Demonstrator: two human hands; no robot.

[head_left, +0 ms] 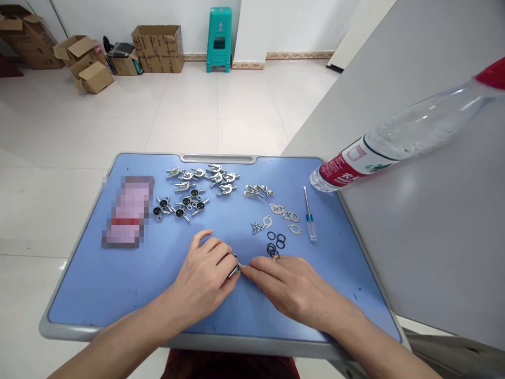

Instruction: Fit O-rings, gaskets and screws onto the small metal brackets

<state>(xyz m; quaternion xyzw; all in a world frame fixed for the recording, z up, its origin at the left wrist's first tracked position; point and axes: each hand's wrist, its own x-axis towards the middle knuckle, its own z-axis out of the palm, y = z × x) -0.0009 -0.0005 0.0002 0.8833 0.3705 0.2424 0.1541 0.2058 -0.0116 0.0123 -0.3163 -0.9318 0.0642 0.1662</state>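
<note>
Near the table's front middle, my left hand [211, 271] is closed around a small metal valve body [234, 269], most of it hidden under the fingers. From the other side, my right hand [294, 287] brings its pressed-together fingertips against the valve's right end. Whether they pinch a separate small part there is hidden. Black rubber rings [272, 249] lie just beyond my right fingers. Farther up are small screws [256, 228] and flat metal oval plates [292, 216]. Several valve bodies with black round discs [186, 201] lie beyond my left hand, with more metal valve bodies [215, 178] behind them.
Small metal levers [258, 190] lie at the back middle of the blue table [158, 295]. A screwdriver [310, 216] and a tall water bottle [355, 160] are on the right, beside a grey partition. A blurred-out flat object [128, 213] lies left. Cardboard boxes [158, 50] and a teal stool [219, 39] stand behind.
</note>
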